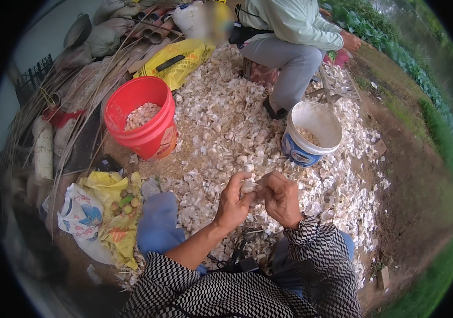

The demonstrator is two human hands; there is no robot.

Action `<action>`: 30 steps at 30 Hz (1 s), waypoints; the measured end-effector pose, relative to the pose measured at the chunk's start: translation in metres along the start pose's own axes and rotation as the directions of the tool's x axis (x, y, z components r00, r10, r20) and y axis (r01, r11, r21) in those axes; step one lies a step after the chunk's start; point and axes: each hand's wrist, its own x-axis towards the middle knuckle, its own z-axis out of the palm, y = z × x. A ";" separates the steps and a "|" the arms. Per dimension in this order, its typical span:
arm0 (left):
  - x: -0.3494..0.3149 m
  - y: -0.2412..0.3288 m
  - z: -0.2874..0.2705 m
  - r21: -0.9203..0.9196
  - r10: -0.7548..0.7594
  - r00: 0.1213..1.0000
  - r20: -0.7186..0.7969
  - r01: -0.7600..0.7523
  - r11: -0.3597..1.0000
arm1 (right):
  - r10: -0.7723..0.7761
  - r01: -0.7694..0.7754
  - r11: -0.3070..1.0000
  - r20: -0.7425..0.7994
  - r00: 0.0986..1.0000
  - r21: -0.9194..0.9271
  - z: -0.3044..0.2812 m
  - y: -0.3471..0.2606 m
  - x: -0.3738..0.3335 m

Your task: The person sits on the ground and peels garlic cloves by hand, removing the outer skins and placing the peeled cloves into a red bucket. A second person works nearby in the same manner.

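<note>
Between my two hands, over a heap of dry garlic skins (221,143), is a pale garlic bulb (248,187). My left hand (233,202) pinches it between thumb and fingers. The fingers of my right hand (281,200) are bent and pressed together against the bulb's right side, hiding part of it. Just past my fingertips lies another whitish garlic bulb (249,167). Peeled cloves fill part of a red bucket (140,139) ahead to the left. A white and blue bucket (311,151) ahead to the right has cloves at its bottom.
Another person (290,32) sits opposite on a low stool. By my left knee lie a yellow bag (104,183) with round fruits on it and a white patterned bag (80,214). Sacks, pipes and long sticks crowd the far left; green plants (385,42) edge the right.
</note>
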 end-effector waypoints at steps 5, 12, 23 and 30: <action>-0.001 -0.001 -0.002 -0.222 0.192 0.976 0.099 -0.166 0.961 | 0.327 -0.325 0.944 -0.031 0.945 0.058 -0.004 -0.003 0.001; -0.002 0.017 -0.008 -0.337 -0.083 0.993 0.083 0.106 0.936 | 0.272 -0.200 0.878 0.109 0.956 -0.435 -0.016 0.000 -0.005; -0.013 0.004 0.006 -0.107 0.075 0.997 0.016 -0.073 0.992 | 0.146 -0.148 0.987 -0.029 0.989 -0.065 0.018 -0.005 -0.023; -0.028 -0.001 0.021 -0.288 0.098 0.995 0.009 -0.091 0.953 | 0.430 -0.376 0.870 -0.120 0.895 0.319 0.022 0.002 -0.023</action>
